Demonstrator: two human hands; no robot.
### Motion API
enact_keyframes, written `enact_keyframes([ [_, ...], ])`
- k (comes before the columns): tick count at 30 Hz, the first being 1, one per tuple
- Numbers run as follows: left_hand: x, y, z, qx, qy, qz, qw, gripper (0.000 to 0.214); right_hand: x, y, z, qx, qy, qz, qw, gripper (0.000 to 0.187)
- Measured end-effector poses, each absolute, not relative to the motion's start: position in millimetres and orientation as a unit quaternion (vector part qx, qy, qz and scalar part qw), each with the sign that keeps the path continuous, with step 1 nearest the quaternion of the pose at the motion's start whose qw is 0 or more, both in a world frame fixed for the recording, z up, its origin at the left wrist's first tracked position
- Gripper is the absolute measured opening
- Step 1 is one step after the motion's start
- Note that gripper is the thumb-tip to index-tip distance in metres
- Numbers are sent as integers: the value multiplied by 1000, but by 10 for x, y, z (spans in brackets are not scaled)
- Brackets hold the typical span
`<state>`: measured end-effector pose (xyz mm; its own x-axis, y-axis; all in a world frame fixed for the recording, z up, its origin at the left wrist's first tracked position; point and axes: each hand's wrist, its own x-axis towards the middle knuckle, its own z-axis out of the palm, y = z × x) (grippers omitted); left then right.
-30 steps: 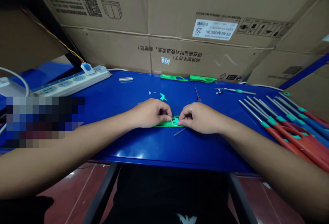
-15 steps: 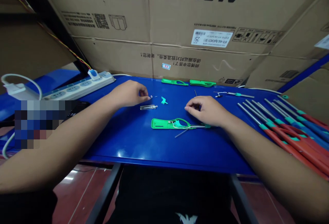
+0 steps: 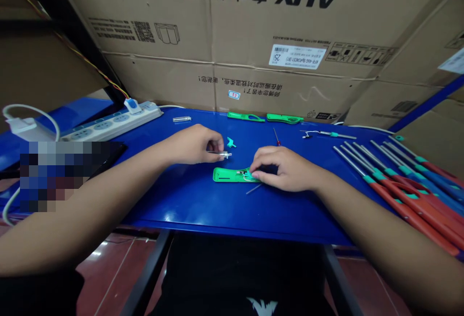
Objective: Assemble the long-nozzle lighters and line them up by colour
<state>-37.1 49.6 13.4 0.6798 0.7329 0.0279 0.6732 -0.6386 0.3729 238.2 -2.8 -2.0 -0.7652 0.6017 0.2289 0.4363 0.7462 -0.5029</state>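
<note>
Cardboard boxes (image 3: 253, 40) wall off the back of my blue table (image 3: 203, 205). My right hand (image 3: 286, 168) has come back onto the green plastic shell (image 3: 228, 175) at table centre, fingers curled and pressing it. My left hand (image 3: 195, 144) now pinches a small clear tube (image 3: 221, 153), lifted since half a second ago, just beside the shell.

Small assembly workshop — stacked cardboard boxes (image 3: 253, 40), blue workbench (image 3: 203, 200), rows of red-handled lighters (image 3: 406, 185), power strip (image 3: 108, 120)
</note>
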Motion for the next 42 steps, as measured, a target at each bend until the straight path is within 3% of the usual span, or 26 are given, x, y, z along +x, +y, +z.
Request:
enact_keyframes([
  [4, -276, 343, 176, 912, 334, 151, 185, 20, 2354, -64, -50, -206, -939, 219, 165, 25],
  [7, -233, 282, 177, 923, 290, 174, 186, 19, 2310, -85, -92, -189, -951, 184, 162, 13],
  [16, -163, 170, 146, 937, 255, 151, 184, 14, 2247, -109, -121, -340, -886, 172, 263, 7],
  [42, -121, 136, 99, 938, 259, 141, 185, 14, 2223, -124, -147, -341, -883, 181, 268, 11],
])
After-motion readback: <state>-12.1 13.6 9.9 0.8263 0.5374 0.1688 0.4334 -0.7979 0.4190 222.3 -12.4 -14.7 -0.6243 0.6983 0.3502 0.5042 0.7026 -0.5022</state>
